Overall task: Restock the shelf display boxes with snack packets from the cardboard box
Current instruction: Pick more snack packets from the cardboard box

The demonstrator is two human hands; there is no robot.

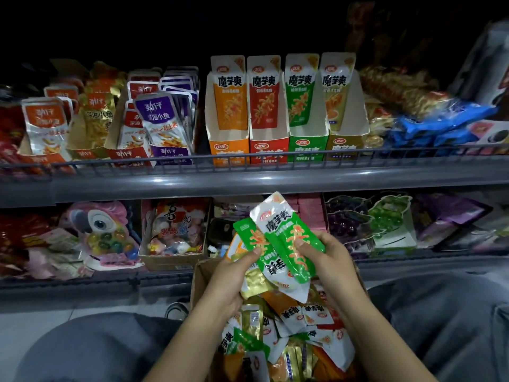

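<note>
- The upper shelf runs across the whole view behind a low wire rail, and four tall display boxes stand side by side on it: orange, red, green display box and gold. Each shows only a packet or so standing at its back, so all four look close to empty.
- The cardboard box sits low between the person's knees, its near wall visible at the left; it holds a loose heap of mixed packets in orange, gold, green and white.
- The green packets are held above the cardboard box, well below the upper shelf: flat glossy sachets, white at the top with a red logo and dark characters, green below with an orange picture.
- These sachets look light, soft and bendy, and the shiny film will likely slide, one against another. My judgement is that a fanned bunch is best pinched across the middle or lower half, thumb on the face, then squared up before going upright into the green display box.
- The left hand grips the lower-left edge of the bunch, thumb pressed on a green face, fingers curled behind.
- The right hand clasps the right side of the foremost packet, thumb on its front and fingers wrapped round the back.
</note>
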